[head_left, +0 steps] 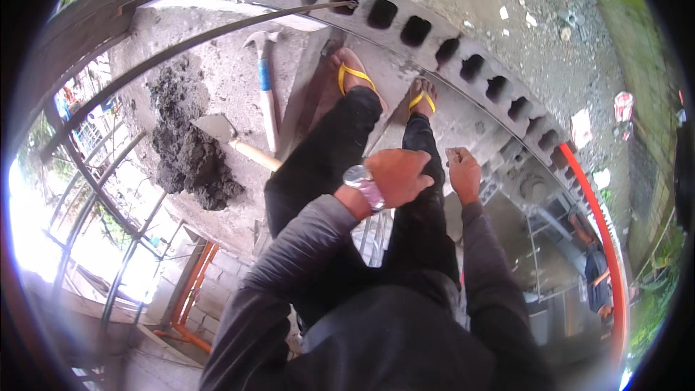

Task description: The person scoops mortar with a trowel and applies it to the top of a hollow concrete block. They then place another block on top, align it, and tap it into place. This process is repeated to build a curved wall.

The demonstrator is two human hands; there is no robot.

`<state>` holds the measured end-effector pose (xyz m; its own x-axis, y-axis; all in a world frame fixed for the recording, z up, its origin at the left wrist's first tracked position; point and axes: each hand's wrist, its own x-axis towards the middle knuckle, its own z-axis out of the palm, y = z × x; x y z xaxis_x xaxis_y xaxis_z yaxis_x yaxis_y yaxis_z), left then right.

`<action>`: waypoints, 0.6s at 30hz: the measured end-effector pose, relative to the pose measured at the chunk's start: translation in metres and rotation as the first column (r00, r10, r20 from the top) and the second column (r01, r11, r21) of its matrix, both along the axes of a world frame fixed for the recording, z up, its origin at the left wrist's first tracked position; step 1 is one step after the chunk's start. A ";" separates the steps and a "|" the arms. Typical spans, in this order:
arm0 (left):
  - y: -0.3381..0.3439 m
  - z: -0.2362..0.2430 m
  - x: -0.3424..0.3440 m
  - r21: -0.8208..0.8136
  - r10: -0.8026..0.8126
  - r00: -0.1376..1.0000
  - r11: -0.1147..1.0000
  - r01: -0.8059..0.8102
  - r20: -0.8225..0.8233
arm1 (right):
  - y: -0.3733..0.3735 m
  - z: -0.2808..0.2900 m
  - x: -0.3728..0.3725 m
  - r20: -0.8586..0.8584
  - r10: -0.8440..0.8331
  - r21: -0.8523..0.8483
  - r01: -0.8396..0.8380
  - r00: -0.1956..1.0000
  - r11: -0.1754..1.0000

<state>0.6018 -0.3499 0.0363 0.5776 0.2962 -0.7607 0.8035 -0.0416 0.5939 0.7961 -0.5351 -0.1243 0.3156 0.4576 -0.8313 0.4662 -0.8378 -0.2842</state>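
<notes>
1. The left hand (398, 176) rests palm down on the person's own black-trousered knee (416, 206), fingers loosely curled over it and holding nothing; a silver wristwatch (364, 183) sits on that wrist.
2. The right hand (463, 174) hangs just beside the left one, closed into a loose fist with the knuckles up; whether anything is pinched inside it cannot be told.
3. Beyond both hands, the person's feet wear yellow flip-flops (356, 76) and stand on a concrete ledge (217, 80), just below a curved row of hollow concrete blocks (405, 25).
4. Well to the left of the left hand lies a trowel (232, 141) with a wooden handle, its blade touching a dark heap of wet mortar (190, 152).
5. A hammer (266, 80) with a blue-banded handle lies on the ledge just beyond the trowel, between the mortar and the left foot.
6. To the right of the right hand, an orange pipe (601, 224) curves down along the block wall.
</notes>
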 end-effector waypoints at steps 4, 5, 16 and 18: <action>-0.008 0.018 -0.014 0.150 0.186 0.981 0.970 -0.193 0.063 | 0.074 -0.025 -0.027 -0.014 0.351 0.162 -0.344 0.936 0.925; -0.013 0.024 -0.028 0.163 0.223 0.973 0.959 -0.231 0.065 | 0.103 -0.022 -0.047 -0.038 0.429 0.232 -0.409 0.903 0.882; -0.124 -0.025 -0.151 0.053 0.366 0.918 0.930 -0.363 -0.151 | 0.171 0.048 -0.355 -0.199 0.868 0.610 -0.635 0.455 0.473; -0.213 -0.105 -0.144 0.403 0.670 0.686 0.566 -0.719 0.282 | 0.129 0.029 -0.441 -0.022 0.928 0.762 -0.595 0.371 0.256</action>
